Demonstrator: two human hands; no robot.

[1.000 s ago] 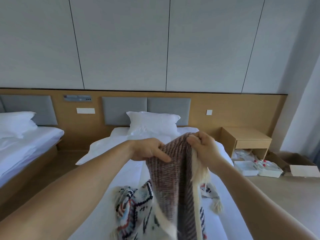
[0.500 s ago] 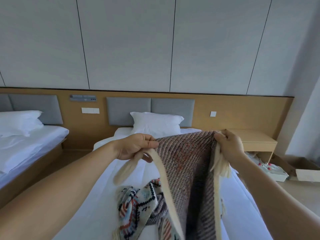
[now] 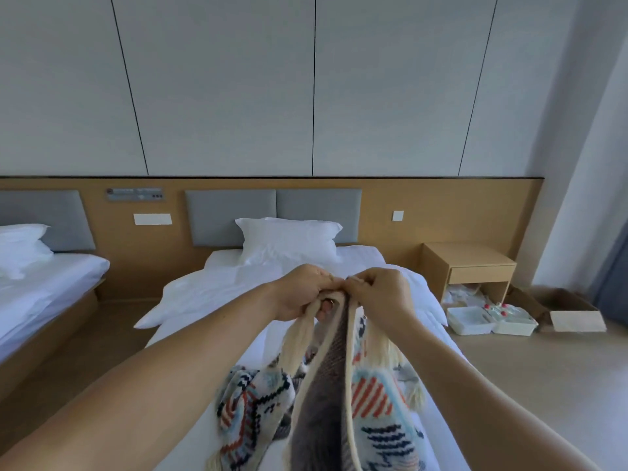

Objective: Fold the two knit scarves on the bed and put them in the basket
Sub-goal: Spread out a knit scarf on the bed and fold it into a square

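I hold up a brown-grey knit scarf (image 3: 323, 402) with cream edging and fringe over the white bed (image 3: 210, 294). My left hand (image 3: 302, 290) and my right hand (image 3: 380, 294) pinch its top corners, knuckles almost touching, so the scarf hangs doubled lengthwise between my arms. Under it a second scarf (image 3: 251, 409), patterned in cream, light blue, orange and navy, lies rumpled on the bed. No basket is in view.
A white pillow (image 3: 289, 243) leans on the grey headboard. A second bed (image 3: 40, 283) stands at the left. At the right are a wooden nightstand (image 3: 469, 266), white trays (image 3: 489, 321) and an open cardboard box (image 3: 571, 314) on the floor.
My hands were spread apart with the brown scarf stretched wide; they have now come together, bringing its two top corners to meet. My view has tilted slightly.
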